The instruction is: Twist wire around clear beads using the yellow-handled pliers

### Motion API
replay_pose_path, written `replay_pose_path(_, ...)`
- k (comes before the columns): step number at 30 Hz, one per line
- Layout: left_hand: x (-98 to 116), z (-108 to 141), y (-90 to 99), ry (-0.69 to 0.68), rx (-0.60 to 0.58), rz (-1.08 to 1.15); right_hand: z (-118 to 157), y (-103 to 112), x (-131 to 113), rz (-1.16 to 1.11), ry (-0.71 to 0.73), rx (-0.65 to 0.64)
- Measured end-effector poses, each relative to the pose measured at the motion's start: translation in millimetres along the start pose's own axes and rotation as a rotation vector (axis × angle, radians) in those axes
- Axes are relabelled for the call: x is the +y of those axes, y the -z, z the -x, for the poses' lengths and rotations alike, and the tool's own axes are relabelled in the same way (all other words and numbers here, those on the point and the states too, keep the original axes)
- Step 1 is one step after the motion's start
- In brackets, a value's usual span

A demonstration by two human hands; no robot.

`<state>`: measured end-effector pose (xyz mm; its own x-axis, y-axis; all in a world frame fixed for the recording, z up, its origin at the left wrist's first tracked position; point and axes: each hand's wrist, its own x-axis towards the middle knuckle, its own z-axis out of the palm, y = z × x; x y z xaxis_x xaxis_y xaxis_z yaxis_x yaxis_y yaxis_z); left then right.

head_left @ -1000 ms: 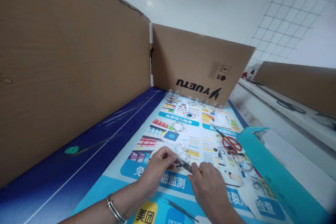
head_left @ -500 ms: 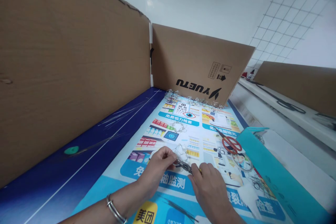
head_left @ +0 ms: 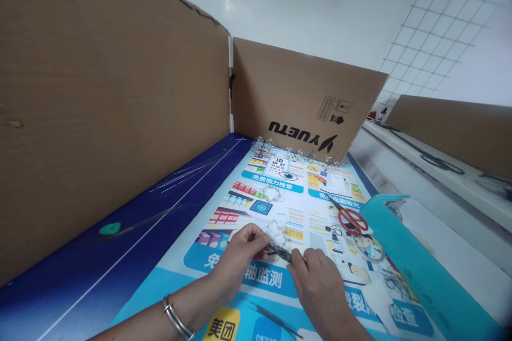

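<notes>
My right hand [head_left: 320,287] is wrapped round the handles of a pair of pliers [head_left: 282,253], whose metal jaws point left toward my left fingertips. Thumb and forefinger of my left hand [head_left: 242,256] are pinched together at the tip of the jaws. They hold thin silvery wire [head_left: 277,231], which rises in loose loops just behind the pliers. The wire's end between fingers and jaws is too small to make out. A silver bangle [head_left: 176,319] sits on my left wrist.
Red-handled scissors [head_left: 352,221] and a wire coil [head_left: 368,246] lie to the right, beside a teal folder [head_left: 424,261]. Another wire piece [head_left: 272,193] lies ahead. Several wire shapes [head_left: 300,154] line the cardboard wall [head_left: 304,90]. Dark straight wires [head_left: 276,319] lie near me; a green object [head_left: 109,229] is left.
Almost nothing differs. Both hands, the pliers and the wire keep the same place, and the view has shifted very slightly.
</notes>
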<state>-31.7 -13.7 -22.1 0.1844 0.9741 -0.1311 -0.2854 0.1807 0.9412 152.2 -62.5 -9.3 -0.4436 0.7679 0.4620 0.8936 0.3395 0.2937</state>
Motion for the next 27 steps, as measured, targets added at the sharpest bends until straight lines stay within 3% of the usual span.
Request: replay_pose_path(27,8.0,3.2,-2.3,-0.009,-0.022,-0.045,0.5,2.8,1.0,-0.015,0.005,-0.062)
